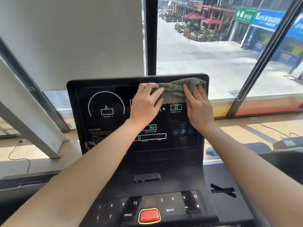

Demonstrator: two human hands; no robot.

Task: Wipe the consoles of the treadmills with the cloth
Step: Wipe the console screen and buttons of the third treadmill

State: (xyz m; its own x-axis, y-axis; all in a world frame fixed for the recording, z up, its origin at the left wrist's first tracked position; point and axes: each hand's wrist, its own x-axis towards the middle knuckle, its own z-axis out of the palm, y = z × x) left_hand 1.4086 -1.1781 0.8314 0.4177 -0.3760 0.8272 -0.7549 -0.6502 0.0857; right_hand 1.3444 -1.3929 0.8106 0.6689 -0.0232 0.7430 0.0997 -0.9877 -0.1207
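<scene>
Hands [144, 104] [198, 107] on cloth [175, 90] against console [82, 112]

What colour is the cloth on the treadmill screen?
Dull grey-green, plain, no pattern: the cloth shows best in the head view.

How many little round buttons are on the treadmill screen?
5 round buttons, in a cross beside the right hand: plus button on top, minus button below, music-note button in the middle, left button, right button. The hand may hide more.

Gym: treadmill console [114, 120], street-facing windows [213, 46]
</scene>
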